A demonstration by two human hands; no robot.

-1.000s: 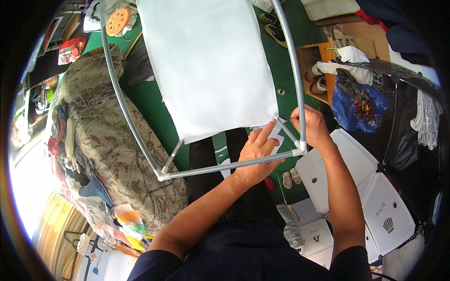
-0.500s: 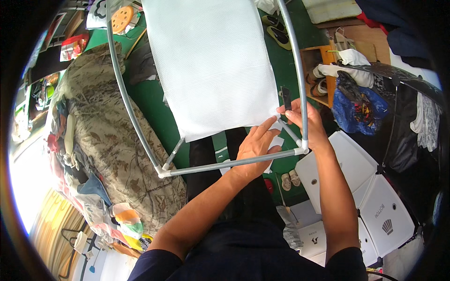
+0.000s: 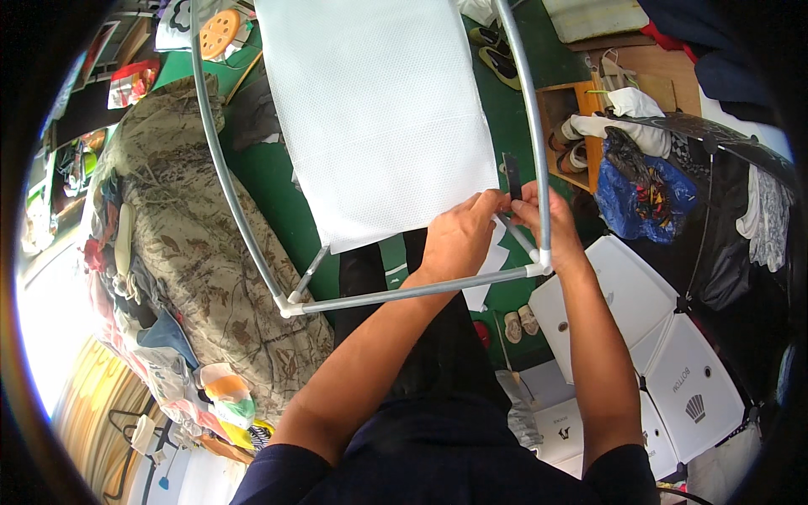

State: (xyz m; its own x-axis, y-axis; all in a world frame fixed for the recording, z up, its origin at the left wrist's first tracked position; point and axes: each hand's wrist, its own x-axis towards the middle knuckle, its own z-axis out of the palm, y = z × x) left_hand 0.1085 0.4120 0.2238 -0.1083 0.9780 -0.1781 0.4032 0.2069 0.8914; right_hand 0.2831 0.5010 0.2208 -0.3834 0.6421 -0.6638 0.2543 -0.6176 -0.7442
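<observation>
A white dimpled sheet (image 3: pixel 383 118) lies inside a frame of grey metal tubes with white corner joints (image 3: pixel 290 307). At the sheet's near right corner, my right hand (image 3: pixel 551 223) is closed with a short black strip (image 3: pixel 512 172) standing up from its fingertips. My left hand (image 3: pixel 465 231) reaches over the near tube (image 3: pixel 412 295), its fingers bent together against the right fingertips at that corner. What the left fingers pinch is hidden. A short slanting tube (image 3: pixel 518 236) runs below the hands to the near right joint.
Left of the frame is a camouflage-patterned cover (image 3: pixel 202 252) over a long heap. White panels (image 3: pixel 602 307) lean at the right, below a blue plastic bag (image 3: pixel 644 194). Shoes (image 3: pixel 520 321) stand on the green floor (image 3: pixel 391 252). A wooden shoe cubby (image 3: pixel 581 126) is beyond the right tube.
My left hand has moved right and slightly up, from lying spread beside the sheet's corner to closing in against my right fingertips. The right hand has hardly moved.
</observation>
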